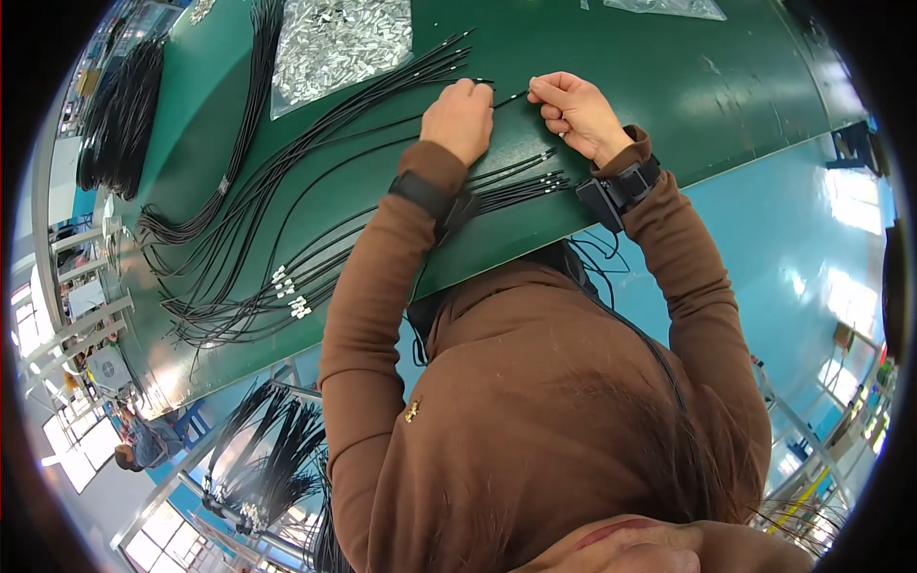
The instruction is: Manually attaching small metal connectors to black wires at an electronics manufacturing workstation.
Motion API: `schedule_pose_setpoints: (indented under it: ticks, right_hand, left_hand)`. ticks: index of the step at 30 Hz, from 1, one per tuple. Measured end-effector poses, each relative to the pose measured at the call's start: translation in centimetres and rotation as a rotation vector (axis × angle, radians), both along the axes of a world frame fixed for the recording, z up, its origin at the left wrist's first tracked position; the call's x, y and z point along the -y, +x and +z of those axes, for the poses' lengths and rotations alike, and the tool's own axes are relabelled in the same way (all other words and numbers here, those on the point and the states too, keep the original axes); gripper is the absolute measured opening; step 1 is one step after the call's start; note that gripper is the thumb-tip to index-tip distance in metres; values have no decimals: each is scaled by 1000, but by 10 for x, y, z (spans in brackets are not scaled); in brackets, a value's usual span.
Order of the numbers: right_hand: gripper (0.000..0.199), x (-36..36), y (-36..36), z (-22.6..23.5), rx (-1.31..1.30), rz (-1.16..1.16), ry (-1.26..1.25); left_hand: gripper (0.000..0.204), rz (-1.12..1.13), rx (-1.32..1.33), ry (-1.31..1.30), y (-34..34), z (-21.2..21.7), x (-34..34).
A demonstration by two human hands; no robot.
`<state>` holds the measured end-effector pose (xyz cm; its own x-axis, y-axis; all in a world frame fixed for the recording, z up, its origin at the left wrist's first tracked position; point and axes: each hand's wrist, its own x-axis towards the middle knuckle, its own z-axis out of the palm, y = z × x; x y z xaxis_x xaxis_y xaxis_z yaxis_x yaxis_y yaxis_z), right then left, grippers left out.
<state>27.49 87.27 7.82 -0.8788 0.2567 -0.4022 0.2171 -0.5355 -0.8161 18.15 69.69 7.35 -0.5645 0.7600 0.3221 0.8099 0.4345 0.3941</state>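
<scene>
Over the green table, my left hand (460, 122) is closed around a black cable (377, 145) that runs in from the left. The cable comes out past its fingers toward my right hand (578, 107), where thumb and forefinger pinch its end. A small pale bit shows by the curled fingers of that hand; its kind is unclear. Beyond my left hand lies a fan of loose black cables (382, 91) with light tips. Nearer my body, under my left forearm, lies another bunch of black cables (521, 191) with pale ends.
A clear bag of small silvery pieces (339, 43) lies on the green table (659, 105) at the far side. Thick black cable bundles (119, 119) are at the left, and white tags (291, 294) mark some cables. More cables hang on a rack (272, 439) below the table.
</scene>
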Motion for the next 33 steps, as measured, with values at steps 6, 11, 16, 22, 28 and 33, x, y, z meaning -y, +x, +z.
schedule_pose_setpoints:
  ticks: [6,11,16,22,28,33]
  right_hand:
    - [15,1,3,9,10,26,-32]
    - [18,7,5,14,-3,128,-14]
    - [18,10,7,18,-61,163,-93]
    - [15,16,10,19,-120,259,-19]
    - [14,19,10,19,-124,289,32]
    - [14,26,8,15,-238,311,447]
  left_hand:
    - [11,-4,264,145,12,19,21]
    - [11,11,286,219,20,27,29]
    - [8,19,282,253,22,30,36]
    - [5,29,254,271,25,33,39]
    - [5,17,242,254,25,31,40]
    - [5,-23,192,211,29,33,38]
